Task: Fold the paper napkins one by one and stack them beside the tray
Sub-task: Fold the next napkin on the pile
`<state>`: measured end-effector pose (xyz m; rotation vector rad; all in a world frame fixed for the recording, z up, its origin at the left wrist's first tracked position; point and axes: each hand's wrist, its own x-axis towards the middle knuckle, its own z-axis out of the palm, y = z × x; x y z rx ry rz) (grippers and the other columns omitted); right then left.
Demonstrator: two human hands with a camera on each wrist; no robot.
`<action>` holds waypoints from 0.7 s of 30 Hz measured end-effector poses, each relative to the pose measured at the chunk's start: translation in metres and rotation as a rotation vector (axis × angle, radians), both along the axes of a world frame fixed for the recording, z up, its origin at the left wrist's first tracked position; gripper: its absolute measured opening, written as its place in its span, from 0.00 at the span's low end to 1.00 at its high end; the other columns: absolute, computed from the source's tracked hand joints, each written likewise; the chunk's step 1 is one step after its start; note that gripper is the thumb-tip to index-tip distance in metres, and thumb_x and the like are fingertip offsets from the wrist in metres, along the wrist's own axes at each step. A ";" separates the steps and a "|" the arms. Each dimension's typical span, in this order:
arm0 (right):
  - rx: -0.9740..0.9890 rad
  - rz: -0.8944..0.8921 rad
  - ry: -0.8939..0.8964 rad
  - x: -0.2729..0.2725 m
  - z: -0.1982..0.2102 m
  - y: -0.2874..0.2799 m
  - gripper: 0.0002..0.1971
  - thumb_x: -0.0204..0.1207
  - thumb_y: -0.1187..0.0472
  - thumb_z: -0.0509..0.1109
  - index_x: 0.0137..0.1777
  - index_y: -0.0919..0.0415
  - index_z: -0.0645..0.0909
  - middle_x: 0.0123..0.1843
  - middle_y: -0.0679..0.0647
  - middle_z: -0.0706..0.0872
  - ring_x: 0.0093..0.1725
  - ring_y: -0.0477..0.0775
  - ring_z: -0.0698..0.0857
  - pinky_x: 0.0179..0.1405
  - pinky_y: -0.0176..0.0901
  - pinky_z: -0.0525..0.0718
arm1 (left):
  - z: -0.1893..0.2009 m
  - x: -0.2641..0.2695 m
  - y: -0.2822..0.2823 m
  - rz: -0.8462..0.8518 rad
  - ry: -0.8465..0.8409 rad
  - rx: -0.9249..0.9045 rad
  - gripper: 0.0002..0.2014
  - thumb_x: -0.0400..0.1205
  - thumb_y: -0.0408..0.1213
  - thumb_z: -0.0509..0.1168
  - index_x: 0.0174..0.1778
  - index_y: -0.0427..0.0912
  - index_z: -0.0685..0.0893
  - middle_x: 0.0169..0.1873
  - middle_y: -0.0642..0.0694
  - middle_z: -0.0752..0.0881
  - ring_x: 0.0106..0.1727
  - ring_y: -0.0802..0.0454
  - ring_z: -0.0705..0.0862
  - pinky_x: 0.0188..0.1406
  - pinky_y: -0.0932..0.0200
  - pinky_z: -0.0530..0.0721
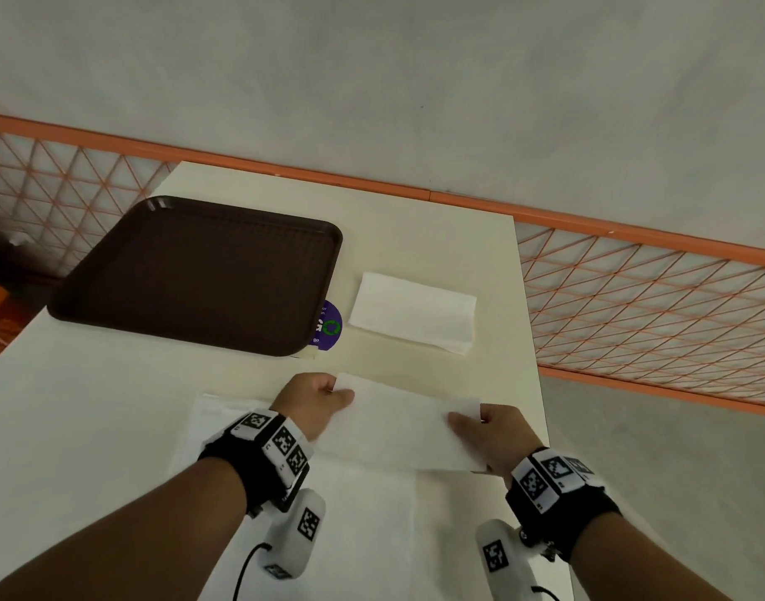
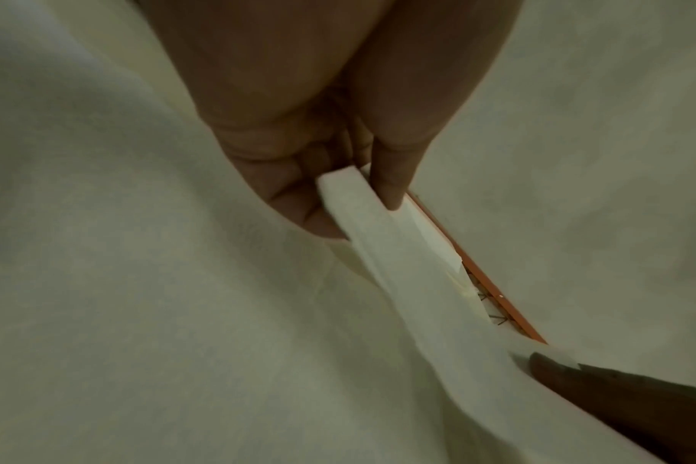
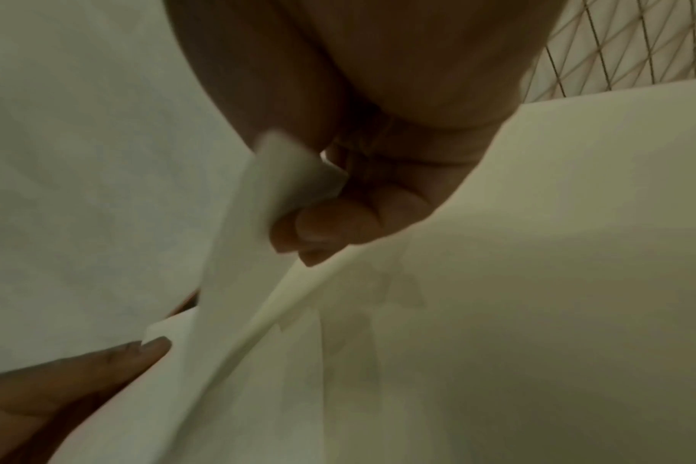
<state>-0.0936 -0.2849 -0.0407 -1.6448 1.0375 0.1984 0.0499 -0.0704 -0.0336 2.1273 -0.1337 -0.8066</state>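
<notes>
A folded white napkin [image 1: 402,422] is held just above the table between both hands. My left hand [image 1: 324,394] pinches its far left corner between thumb and fingers [image 2: 390,188]. My right hand [image 1: 480,420] pinches the far right corner [image 3: 291,179]. A stack of folded white napkins [image 1: 413,312] lies to the right of the dark brown tray [image 1: 198,271]. Unfolded white napkins [image 1: 328,505] lie flat on the table under my wrists. In the left wrist view the held napkin [image 2: 386,251] runs as a strip toward the right hand [image 2: 600,395].
The cream table [image 1: 437,236] ends close to the right of my right hand, with grey floor beyond. An orange mesh fence [image 1: 654,297] runs behind the table. A purple round sticker [image 1: 331,325] shows at the tray's near right corner.
</notes>
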 end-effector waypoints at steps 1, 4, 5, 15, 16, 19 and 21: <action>0.032 -0.005 -0.004 0.005 0.002 -0.003 0.09 0.75 0.57 0.76 0.47 0.63 0.87 0.44 0.60 0.90 0.45 0.62 0.89 0.43 0.58 0.90 | 0.000 0.006 -0.003 -0.005 -0.029 0.002 0.17 0.79 0.40 0.69 0.28 0.41 0.73 0.23 0.47 0.70 0.26 0.51 0.69 0.26 0.61 0.68; 0.050 -0.010 -0.052 0.025 0.014 -0.019 0.07 0.78 0.60 0.73 0.48 0.64 0.86 0.48 0.63 0.91 0.48 0.64 0.90 0.49 0.63 0.89 | 0.006 0.030 -0.016 -0.017 -0.107 0.000 0.16 0.80 0.40 0.68 0.29 0.40 0.72 0.24 0.46 0.69 0.28 0.49 0.68 0.30 0.58 0.68; 0.039 -0.010 -0.073 0.034 0.019 -0.025 0.06 0.78 0.62 0.72 0.48 0.64 0.86 0.49 0.63 0.90 0.49 0.64 0.89 0.49 0.63 0.89 | 0.007 0.039 -0.021 -0.019 -0.131 -0.005 0.16 0.80 0.40 0.68 0.30 0.38 0.74 0.25 0.44 0.71 0.28 0.48 0.70 0.32 0.58 0.70; -0.347 0.002 -0.037 0.119 0.030 -0.084 0.08 0.73 0.58 0.76 0.35 0.58 0.83 0.41 0.61 0.90 0.40 0.64 0.90 0.38 0.54 0.91 | 0.019 0.121 -0.086 -0.044 -0.372 0.050 0.17 0.79 0.44 0.69 0.36 0.31 0.83 0.27 0.40 0.80 0.31 0.46 0.77 0.34 0.55 0.77; -0.353 -0.006 -0.028 0.125 0.028 -0.087 0.09 0.74 0.58 0.76 0.35 0.59 0.83 0.41 0.61 0.90 0.39 0.64 0.90 0.37 0.51 0.91 | 0.017 0.127 -0.091 -0.043 -0.368 0.060 0.16 0.79 0.44 0.69 0.35 0.32 0.83 0.26 0.42 0.79 0.32 0.46 0.76 0.34 0.55 0.76; -0.392 -0.005 0.006 0.138 0.021 -0.097 0.10 0.74 0.56 0.76 0.36 0.61 0.84 0.36 0.60 0.90 0.34 0.62 0.90 0.39 0.52 0.91 | 0.010 0.141 -0.105 -0.067 -0.368 0.111 0.15 0.80 0.44 0.68 0.34 0.35 0.83 0.26 0.47 0.78 0.33 0.46 0.77 0.37 0.54 0.78; -0.410 0.015 0.035 0.145 0.015 -0.104 0.10 0.74 0.55 0.75 0.37 0.61 0.85 0.34 0.59 0.89 0.33 0.61 0.89 0.42 0.53 0.90 | 0.003 0.149 -0.112 -0.084 -0.372 0.135 0.15 0.80 0.44 0.68 0.30 0.40 0.80 0.26 0.48 0.78 0.34 0.46 0.78 0.36 0.55 0.76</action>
